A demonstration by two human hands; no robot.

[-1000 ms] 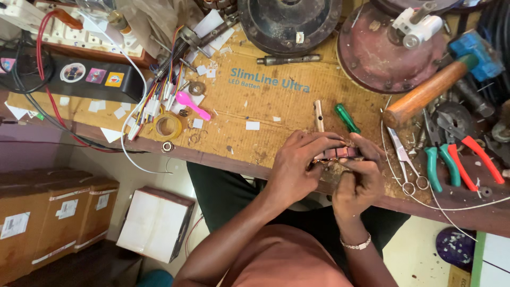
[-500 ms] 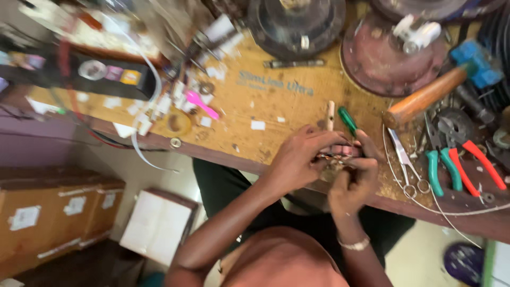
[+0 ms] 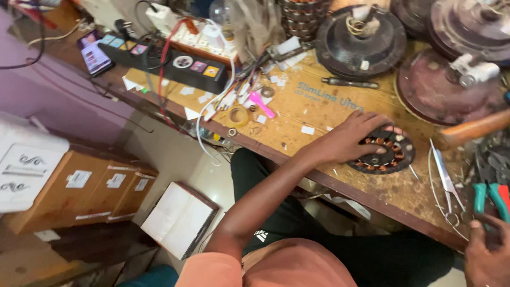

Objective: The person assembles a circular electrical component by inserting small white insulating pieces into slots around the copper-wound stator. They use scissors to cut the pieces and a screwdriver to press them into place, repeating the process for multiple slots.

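My left hand [image 3: 348, 141] lies on a round black stator with copper windings [image 3: 390, 157] near the front edge of the wooden bench [image 3: 319, 114], and its fingers curl over the stator's far left rim. At the bottom right corner, my right hand [image 3: 486, 255] is at the lower ends of green-handled pliers [image 3: 481, 196]. It touches them, but its fingers are cut off by the frame edge, so its grip is unclear.
Steel scissors [image 3: 443, 178] lie between the stator and the pliers. A wooden hammer handle [image 3: 473, 130], dark round motor housings [image 3: 358, 40], a screwdriver [image 3: 350, 82], a black power strip [image 3: 175, 61] and loose wires [image 3: 234, 95] crowd the bench. Cardboard boxes [image 3: 79, 188] stand on the floor at left.
Both hands held a small part together at the bench edge. Now the left hand rests on the stator and the right hand has moved right to the pliers. The view has swung left.
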